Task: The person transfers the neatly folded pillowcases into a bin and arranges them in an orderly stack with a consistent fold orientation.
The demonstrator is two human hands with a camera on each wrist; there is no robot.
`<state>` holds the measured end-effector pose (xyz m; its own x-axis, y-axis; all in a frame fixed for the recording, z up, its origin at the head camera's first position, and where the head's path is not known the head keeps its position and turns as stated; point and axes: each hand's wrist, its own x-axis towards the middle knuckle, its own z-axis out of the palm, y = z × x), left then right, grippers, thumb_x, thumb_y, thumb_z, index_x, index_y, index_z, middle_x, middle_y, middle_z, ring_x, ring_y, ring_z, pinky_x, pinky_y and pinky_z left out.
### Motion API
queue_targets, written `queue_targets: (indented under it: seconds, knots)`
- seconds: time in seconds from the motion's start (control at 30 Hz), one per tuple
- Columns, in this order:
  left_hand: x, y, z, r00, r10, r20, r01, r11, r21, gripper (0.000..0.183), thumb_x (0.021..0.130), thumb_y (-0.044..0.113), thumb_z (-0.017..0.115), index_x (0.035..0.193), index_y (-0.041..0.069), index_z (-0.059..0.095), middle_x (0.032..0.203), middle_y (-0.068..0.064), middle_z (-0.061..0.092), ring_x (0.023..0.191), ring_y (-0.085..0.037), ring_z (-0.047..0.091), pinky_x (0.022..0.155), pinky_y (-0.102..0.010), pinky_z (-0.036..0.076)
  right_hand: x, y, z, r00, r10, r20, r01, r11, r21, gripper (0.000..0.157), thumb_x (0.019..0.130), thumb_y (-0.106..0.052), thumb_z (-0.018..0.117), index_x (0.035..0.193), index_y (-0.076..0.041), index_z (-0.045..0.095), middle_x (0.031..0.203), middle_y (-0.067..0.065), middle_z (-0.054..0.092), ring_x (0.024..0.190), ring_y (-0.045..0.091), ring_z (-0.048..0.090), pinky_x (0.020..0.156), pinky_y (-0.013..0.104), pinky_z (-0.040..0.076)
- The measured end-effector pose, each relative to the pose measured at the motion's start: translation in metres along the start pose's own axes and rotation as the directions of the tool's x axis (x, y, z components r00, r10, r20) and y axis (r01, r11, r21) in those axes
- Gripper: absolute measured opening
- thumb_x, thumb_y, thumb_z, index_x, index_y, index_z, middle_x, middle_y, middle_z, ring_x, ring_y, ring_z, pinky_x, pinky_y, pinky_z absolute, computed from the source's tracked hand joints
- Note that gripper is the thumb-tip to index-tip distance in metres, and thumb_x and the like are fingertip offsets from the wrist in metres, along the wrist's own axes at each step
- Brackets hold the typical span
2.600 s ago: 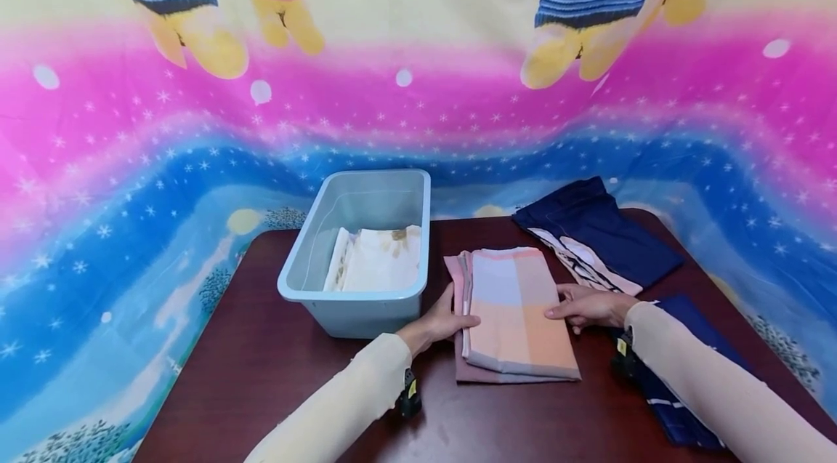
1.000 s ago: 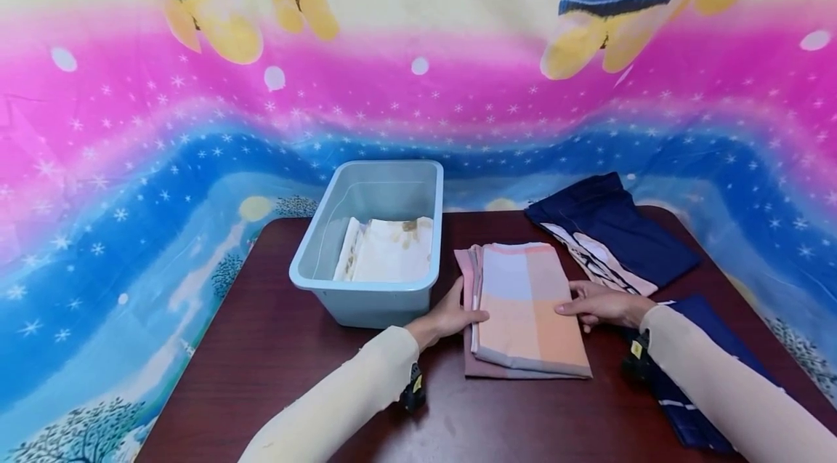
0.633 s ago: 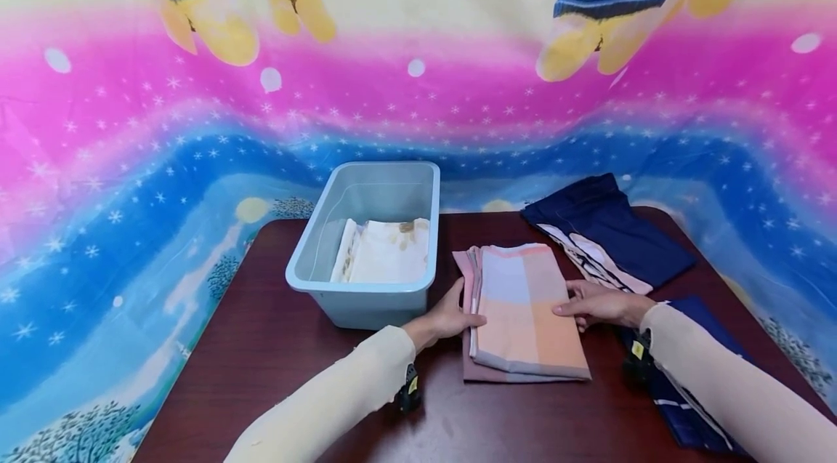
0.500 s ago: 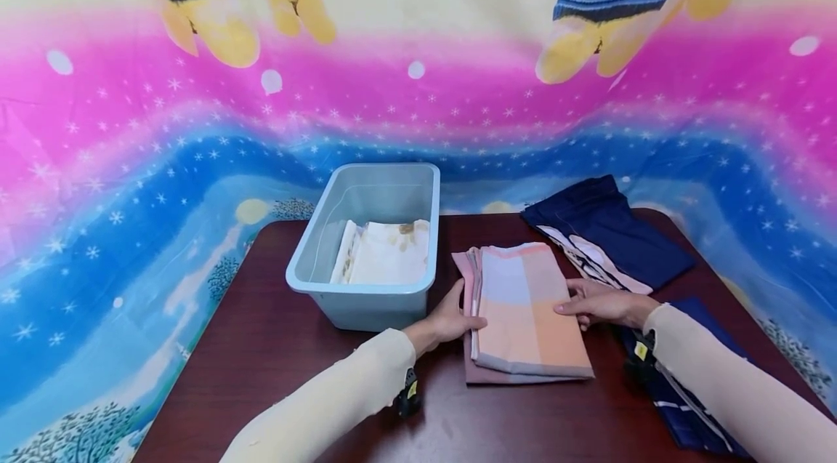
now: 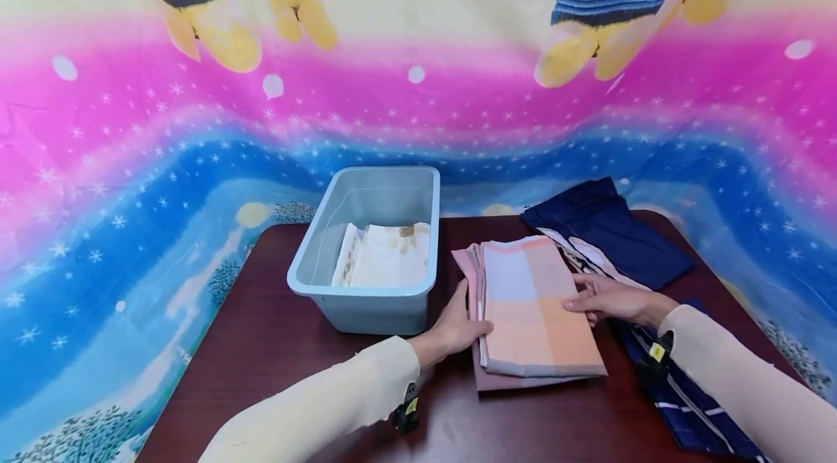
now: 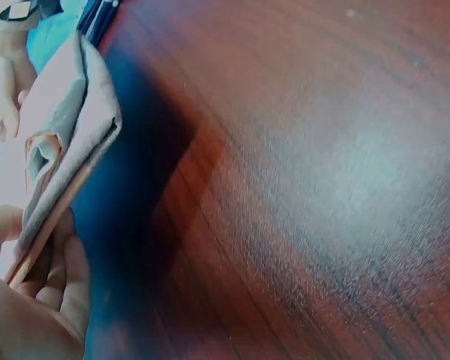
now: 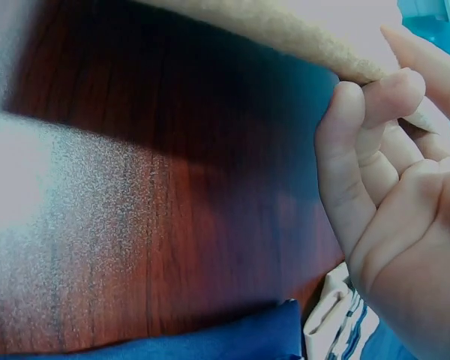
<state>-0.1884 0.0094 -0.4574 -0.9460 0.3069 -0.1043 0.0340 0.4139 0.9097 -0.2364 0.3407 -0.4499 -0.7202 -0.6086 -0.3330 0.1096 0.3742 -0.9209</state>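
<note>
A folded checked cloth (image 5: 523, 310) in orange, pink and white is held between both hands in the head view. My left hand (image 5: 455, 328) grips its left edge, thumb on top and fingers underneath, as the left wrist view also shows on the cloth's layered edge (image 6: 75, 142). On the opposite edge, my right hand (image 5: 617, 301) pinches the cloth between thumb and fingers. A dark shadow below the cloth in both wrist views shows it raised off the table. Left of it stands a light blue plastic tub (image 5: 366, 292) with a folded white cloth (image 5: 392, 256) inside.
A folded navy cloth (image 5: 634, 245) with a printed pale border lies at the table's back right. Another navy cloth (image 5: 686, 405) with white stripes lies partly under the right forearm. The dark red wooden table (image 5: 261, 354) meets a patterned curtain (image 5: 418, 114) behind.
Both hands held the checked cloth on the table before. Now the cloth has come up slightly and tilted, shifting a little to the right and nearer. The tub stays put.
</note>
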Motion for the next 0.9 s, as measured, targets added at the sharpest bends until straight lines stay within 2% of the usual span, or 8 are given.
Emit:
queue_targets:
  seconds: [0.1,0.23,0.33,0.47,0.57,0.73,0.9]
  knots:
    - [-0.003,0.005,0.000,1.000,0.001,0.004,-0.001,1.000,0.020,0.095,0.086,0.010,0.074,0.161,0.009,0.017,0.158,-0.017,0.041,0.142,-0.027,0.043,0.117,-0.047,0.036,-0.005,-0.004,-0.001,1.000,-0.010,-0.018,0.009,1.000,-0.016,0.055,0.103,-0.012,0.056,0.147,0.007,0.029,0.089,-0.006,0.073,0.059,0.004,0.054,0.060,0.027,0.052]
    - [-0.004,0.014,-0.002,1.000,-0.003,0.016,0.002,0.999,0.034,0.096,0.087,0.012,0.074,0.162,0.010,0.015,0.161,-0.016,0.037,0.146,-0.028,0.039,0.119,-0.049,0.034,-0.013,-0.010,-0.002,0.999,-0.027,-0.039,0.025,0.998,-0.056,0.057,0.103,-0.013,0.056,0.148,0.008,0.027,0.078,-0.008,0.066,0.058,0.004,0.052,0.055,0.027,0.047]
    - [-0.006,0.019,-0.003,1.000,-0.011,0.021,0.010,0.999,0.045,0.096,0.087,0.014,0.074,0.162,0.011,0.015,0.161,-0.015,0.037,0.145,-0.027,0.041,0.118,-0.048,0.036,-0.018,-0.013,-0.002,0.999,-0.031,-0.042,0.028,0.998,-0.063,0.062,0.104,-0.014,0.056,0.151,0.008,0.023,0.067,-0.008,0.054,0.054,0.004,0.046,0.047,0.033,0.032]
    - [-0.008,0.023,-0.003,1.000,-0.015,0.028,0.014,0.998,0.055,0.096,0.088,0.016,0.074,0.162,0.012,0.015,0.157,-0.015,0.042,0.132,-0.024,0.052,0.113,-0.045,0.042,-0.023,-0.017,-0.002,0.999,-0.020,-0.048,0.019,0.999,-0.039,0.066,0.104,-0.013,0.055,0.154,0.008,0.019,0.060,-0.008,0.045,0.051,0.005,0.040,0.049,0.043,0.018]
    - [-0.009,0.025,-0.003,0.999,-0.013,0.033,0.011,0.998,0.056,0.096,0.088,0.016,0.074,0.163,0.012,0.014,0.156,-0.015,0.043,0.126,-0.022,0.057,0.110,-0.044,0.045,-0.027,-0.020,-0.002,0.999,-0.021,-0.042,0.019,0.999,-0.036,0.062,0.104,-0.013,0.054,0.153,0.007,0.023,0.060,-0.008,0.044,0.050,0.009,0.037,0.049,0.044,0.017]
    - [-0.012,0.029,-0.004,0.999,-0.006,0.037,0.004,0.999,0.054,0.096,0.089,0.018,0.074,0.163,0.014,0.013,0.159,-0.014,0.040,0.134,-0.024,0.053,0.114,-0.045,0.042,-0.032,-0.026,-0.001,0.999,-0.033,-0.031,0.031,0.998,-0.047,0.055,0.105,-0.013,0.052,0.151,0.004,0.027,0.062,-0.005,0.044,0.049,0.018,0.031,0.050,0.044,0.022]
    - [-0.015,0.033,-0.005,0.999,0.003,0.035,-0.005,0.998,0.059,0.095,0.089,0.018,0.074,0.163,0.013,0.013,0.161,-0.014,0.037,0.142,-0.024,0.045,0.117,-0.047,0.038,-0.035,-0.029,0.001,0.998,-0.019,-0.056,0.014,0.997,-0.074,0.057,0.106,-0.016,0.052,0.152,0.003,0.024,0.062,-0.005,0.043,0.050,0.014,0.035,0.049,0.041,0.027]
